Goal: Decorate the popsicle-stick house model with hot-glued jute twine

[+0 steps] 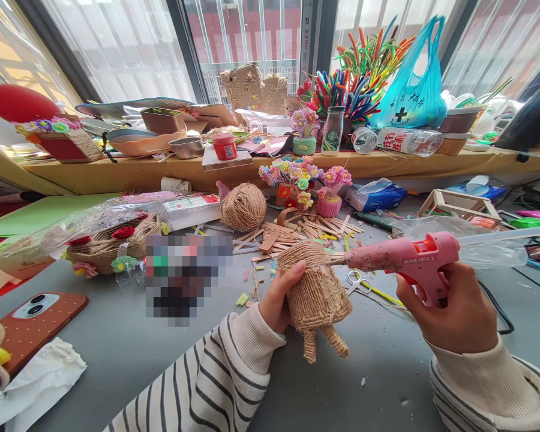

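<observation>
Grey tabletop (184,366): left fingers (291,278) clamp a twine-wound, two-legged form (317,294); right fingers (411,305), a pink "ANDELI" glue gun (402,253) at three o'clock.

A tan twine-wrapped body with two short twine legs (317,294) is gripped by the left hand (284,297) above a grey tabletop (387,384). A pink plastic glue gun with a red trigger (400,258) is held in the right hand (459,309), its metal nozzle (339,261) directed at the body's upper side; whether contact is made cannot be told. Small white-handled scissors (359,283) are seen just beside the body. Farther back, flat brown wooden sticks (270,240) are scattered near a round tan twine ball (243,207).
</observation>
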A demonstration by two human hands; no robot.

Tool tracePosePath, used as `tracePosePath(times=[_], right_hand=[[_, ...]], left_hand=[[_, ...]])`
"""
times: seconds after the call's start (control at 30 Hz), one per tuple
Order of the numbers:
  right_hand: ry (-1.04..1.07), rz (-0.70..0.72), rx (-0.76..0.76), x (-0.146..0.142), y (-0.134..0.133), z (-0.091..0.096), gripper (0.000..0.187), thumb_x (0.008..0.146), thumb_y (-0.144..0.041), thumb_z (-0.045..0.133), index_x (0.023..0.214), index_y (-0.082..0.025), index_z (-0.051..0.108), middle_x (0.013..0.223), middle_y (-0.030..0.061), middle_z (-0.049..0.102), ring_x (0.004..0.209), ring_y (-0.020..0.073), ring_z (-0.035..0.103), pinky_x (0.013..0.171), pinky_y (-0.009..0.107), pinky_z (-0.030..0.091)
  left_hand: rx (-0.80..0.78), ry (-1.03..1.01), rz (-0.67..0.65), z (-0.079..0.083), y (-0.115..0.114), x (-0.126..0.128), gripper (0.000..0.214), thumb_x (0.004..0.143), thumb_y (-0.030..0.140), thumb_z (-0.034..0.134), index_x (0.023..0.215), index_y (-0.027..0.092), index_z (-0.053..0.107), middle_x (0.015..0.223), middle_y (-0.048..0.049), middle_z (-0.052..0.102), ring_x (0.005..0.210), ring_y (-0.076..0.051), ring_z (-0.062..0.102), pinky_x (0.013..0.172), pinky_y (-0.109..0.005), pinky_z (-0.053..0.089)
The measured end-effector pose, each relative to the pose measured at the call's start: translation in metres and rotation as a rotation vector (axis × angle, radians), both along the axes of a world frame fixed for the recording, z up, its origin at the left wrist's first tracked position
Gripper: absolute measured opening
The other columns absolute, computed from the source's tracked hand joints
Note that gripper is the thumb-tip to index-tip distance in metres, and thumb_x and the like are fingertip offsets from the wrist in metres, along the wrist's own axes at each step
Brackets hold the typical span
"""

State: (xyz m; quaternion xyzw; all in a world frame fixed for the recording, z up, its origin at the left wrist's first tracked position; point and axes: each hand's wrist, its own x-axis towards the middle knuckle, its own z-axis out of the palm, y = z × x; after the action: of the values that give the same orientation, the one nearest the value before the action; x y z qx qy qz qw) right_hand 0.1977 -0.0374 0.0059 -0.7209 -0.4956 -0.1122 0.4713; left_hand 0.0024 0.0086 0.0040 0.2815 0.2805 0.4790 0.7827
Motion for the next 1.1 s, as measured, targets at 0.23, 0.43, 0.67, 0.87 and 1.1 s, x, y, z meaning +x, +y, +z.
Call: tracePosePath(times=[0.23, 0.43, 0.67, 0.87, 1.1], right_hand=[[0.016, 0.014, -0.009, 0.0012, 0.0004, 0.0008, 0.033, 0.067, -0.052, 0.051, 0.082, -0.024, 0.043, 0.056, -0.0024, 0.047, 0.047, 0.0168, 0.046, 0.051, 0.032, 0.039], [0.048, 0.003, -0.018, 0.0027, 0.0009, 0.0009, 0.033, 0.064, -0.052, 0.053, 0.077, -0.024, 0.041, 0.056, -0.0027, 0.045, 0.046, 0.0161, 0.045, 0.050, 0.032, 0.039], [0.024, 0.006, 0.018, 0.0018, 0.0012, 0.0007, 0.033, 0.064, -0.052, 0.055, 0.078, -0.024, 0.044, 0.056, -0.0033, 0.047, 0.046, 0.0160, 0.046, 0.049, 0.032, 0.039], [0.016, 0.004, 0.011, 0.0026, 0.0012, -0.0011, 0.031, 0.064, -0.050, 0.055, 0.080, -0.025, 0.046, 0.055, -0.0038, 0.047, 0.047, 0.0157, 0.045, 0.051, 0.032, 0.039], [0.011, -0.001, 0.002, 0.0018, 0.0012, -0.0003, 0.029, 0.065, -0.048, 0.054, 0.079, -0.025, 0.043, 0.056, -0.0041, 0.045, 0.046, 0.0157, 0.045, 0.051, 0.032, 0.038]], left_hand=[[0.002, 0.009, -0.004, -0.0016, 0.0010, -0.0009, 0.042, 0.059, 0.041, 0.075, 0.090, 0.015, 0.065, 0.086, -0.0077, 0.072, 0.082, -0.025, 0.067, 0.073, -0.034, 0.054], [0.027, -0.015, -0.006, -0.0002, 0.0002, -0.0003, 0.038, 0.060, 0.040, 0.076, 0.086, 0.015, 0.064, 0.087, -0.0065, 0.072, 0.085, -0.025, 0.067, 0.075, -0.033, 0.055], [0.015, -0.034, -0.004, -0.0002, 0.0010, -0.0002, 0.037, 0.060, 0.039, 0.076, 0.085, 0.014, 0.064, 0.085, -0.0069, 0.071, 0.081, -0.024, 0.068, 0.074, -0.033, 0.055], [-0.012, -0.022, -0.013, -0.0020, 0.0001, -0.0016, 0.040, 0.062, 0.039, 0.075, 0.090, 0.014, 0.063, 0.082, -0.0073, 0.071, 0.078, -0.023, 0.067, 0.072, -0.034, 0.055], [0.010, -0.004, -0.010, -0.0032, 0.0011, -0.0020, 0.040, 0.064, 0.040, 0.072, 0.093, 0.014, 0.062, 0.085, -0.0079, 0.070, 0.082, -0.026, 0.066, 0.075, -0.036, 0.053]])
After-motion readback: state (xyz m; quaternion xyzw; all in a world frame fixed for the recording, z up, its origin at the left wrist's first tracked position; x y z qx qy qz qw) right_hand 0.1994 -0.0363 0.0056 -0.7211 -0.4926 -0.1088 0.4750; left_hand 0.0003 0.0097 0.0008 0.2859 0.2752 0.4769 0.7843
